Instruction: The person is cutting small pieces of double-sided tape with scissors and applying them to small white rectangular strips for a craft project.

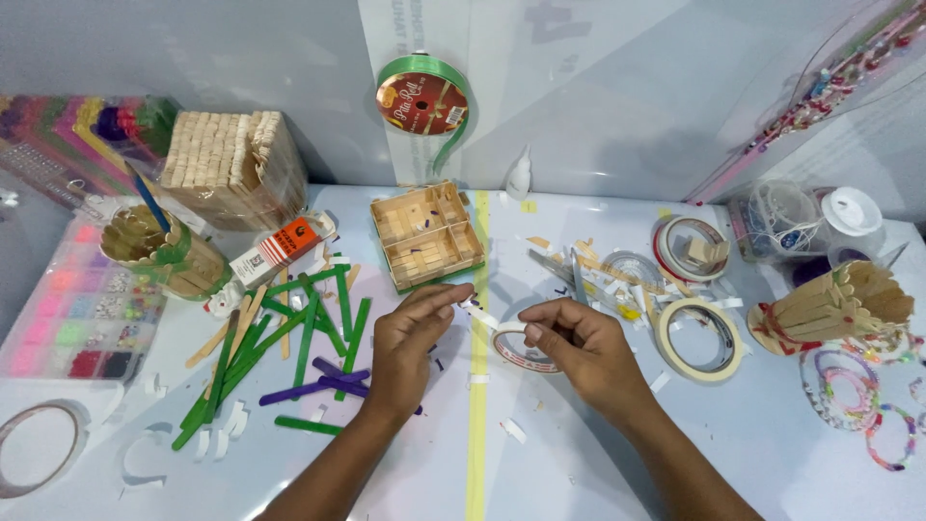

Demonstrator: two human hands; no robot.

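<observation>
Mostly white table (598, 453) w/ green sticks (289, 338), tape rolls (699, 338).

Head camera looks steeply down; table (733, 453) near.

Counter (579, 453) littered with paper scraps. Left: green sticks (289, 347) and purple sticks (318, 384) scattered; bead box (68, 309) at edge. Back left: stacked plain sticks (227, 164), stick cup (159, 253) just in front. Green ribbon spool (422, 99) on wall. Glue bottle (520, 176) upright. Right: masking tape ring (701, 338), bracelets (858, 396).
</observation>
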